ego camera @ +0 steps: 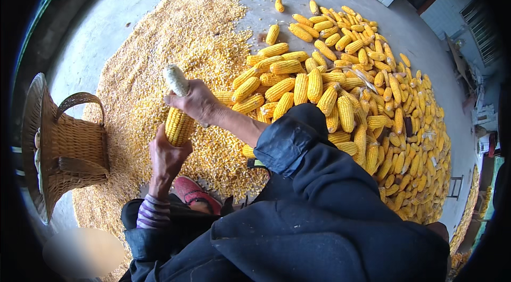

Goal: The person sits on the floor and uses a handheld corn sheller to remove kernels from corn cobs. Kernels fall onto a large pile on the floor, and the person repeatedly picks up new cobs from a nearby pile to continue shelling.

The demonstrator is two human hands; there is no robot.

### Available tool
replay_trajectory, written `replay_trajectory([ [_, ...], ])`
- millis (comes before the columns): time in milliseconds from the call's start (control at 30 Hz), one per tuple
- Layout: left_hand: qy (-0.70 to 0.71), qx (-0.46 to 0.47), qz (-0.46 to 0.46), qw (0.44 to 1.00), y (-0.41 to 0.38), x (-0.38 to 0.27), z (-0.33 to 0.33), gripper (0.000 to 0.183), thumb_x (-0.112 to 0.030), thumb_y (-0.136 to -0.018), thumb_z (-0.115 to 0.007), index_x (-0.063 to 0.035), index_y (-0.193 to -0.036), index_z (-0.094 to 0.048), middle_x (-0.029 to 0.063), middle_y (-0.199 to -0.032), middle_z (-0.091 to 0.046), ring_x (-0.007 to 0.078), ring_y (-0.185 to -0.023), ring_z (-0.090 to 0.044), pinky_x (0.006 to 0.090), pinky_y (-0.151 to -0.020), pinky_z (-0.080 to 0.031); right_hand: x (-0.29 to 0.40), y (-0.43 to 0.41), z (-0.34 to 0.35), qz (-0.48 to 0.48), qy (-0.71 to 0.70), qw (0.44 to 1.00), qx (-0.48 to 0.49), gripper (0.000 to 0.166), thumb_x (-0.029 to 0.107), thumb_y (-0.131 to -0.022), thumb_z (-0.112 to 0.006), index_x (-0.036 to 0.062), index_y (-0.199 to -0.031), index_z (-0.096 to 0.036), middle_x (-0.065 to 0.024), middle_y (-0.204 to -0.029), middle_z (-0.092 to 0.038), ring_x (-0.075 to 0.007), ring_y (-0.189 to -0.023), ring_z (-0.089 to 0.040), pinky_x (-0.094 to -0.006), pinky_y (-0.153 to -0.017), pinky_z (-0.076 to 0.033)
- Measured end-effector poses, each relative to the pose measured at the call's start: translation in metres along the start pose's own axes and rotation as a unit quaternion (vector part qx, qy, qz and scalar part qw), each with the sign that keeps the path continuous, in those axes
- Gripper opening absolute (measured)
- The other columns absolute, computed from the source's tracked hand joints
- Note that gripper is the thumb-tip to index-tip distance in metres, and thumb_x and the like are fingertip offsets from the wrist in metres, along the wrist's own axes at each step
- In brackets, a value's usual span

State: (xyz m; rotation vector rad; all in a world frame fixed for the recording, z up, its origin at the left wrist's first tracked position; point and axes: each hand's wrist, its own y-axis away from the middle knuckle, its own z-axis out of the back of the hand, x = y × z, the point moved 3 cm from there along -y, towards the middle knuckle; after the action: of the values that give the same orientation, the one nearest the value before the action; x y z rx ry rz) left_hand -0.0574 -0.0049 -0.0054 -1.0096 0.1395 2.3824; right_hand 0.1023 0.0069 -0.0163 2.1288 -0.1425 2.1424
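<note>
My left hand (169, 158) grips the lower end of a yellow ear of corn (179, 126), which still bears its kernels. Above it, my right hand (195, 100) holds a pale bare corncob (176, 79), whose far end points up and left. The bare cob and my right thumb are close against the upper end of the ear; whether the two touch is hidden by the hand. Beneath both hands spreads a wide layer of loose corn kernels (135, 62) on the floor. To the right lies a large heap of whole ears of corn (359, 62).
A woven wicker basket (78, 144) with handles stands at the left, on the edge of the kernels. A red shoe (195, 194) rests by the kernels below my hands. A blurred oval covers the lower left. Door frames and stacked items line the right rim.
</note>
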Motion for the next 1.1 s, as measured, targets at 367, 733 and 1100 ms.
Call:
replay_trajectory([
  [367, -0.172, -0.062, -0.079, 0.98, 0.004, 0.008, -0.004, 0.038, -0.017, -0.065, -0.074, -0.0053, -0.092, -0.049, 0.0131, -0.079, -0.064, 0.0324, -0.078, -0.062, 0.0435, -0.063, -0.052, -0.011, -0.011, 0.01, -0.125, -0.125, 0.984, -0.004, 0.02, 0.02, -0.084, -0.066, 0.0008, -0.088, -0.07, -0.0092, -0.087, -0.07, -0.0178, -0.079, -0.065, -0.0282, -0.077, -0.049],
  [733, 0.016, -0.022, -0.034, 0.999, -0.012, 0.005, 0.009, 0.042, -0.019, -0.066, -0.073, -0.0038, -0.099, -0.053, 0.0177, -0.082, -0.061, 0.0362, -0.079, -0.062, 0.0441, -0.07, -0.052, 0.042, 0.011, 0.0, 0.061, 0.078, 0.994, 0.046, 0.036, 0.034, -0.082, -0.073, 0.0028, -0.097, -0.066, -0.0113, -0.092, -0.069, -0.0218, -0.089, -0.065, -0.0334, -0.08, -0.05],
  [1100, -0.219, -0.073, -0.158, 0.96, -0.009, 0.008, -0.01, 0.037, -0.015, -0.066, -0.071, -0.0044, -0.095, -0.05, 0.0126, -0.077, -0.063, 0.0317, -0.076, -0.06, 0.0424, -0.061, -0.05, -0.018, -0.021, 0.026, -0.195, -0.168, 0.966, -0.001, 0.031, 0.029, -0.085, -0.067, 0.0013, -0.099, -0.062, -0.0111, -0.083, -0.067, -0.0191, -0.078, -0.065, -0.0302, -0.07, -0.051],
])
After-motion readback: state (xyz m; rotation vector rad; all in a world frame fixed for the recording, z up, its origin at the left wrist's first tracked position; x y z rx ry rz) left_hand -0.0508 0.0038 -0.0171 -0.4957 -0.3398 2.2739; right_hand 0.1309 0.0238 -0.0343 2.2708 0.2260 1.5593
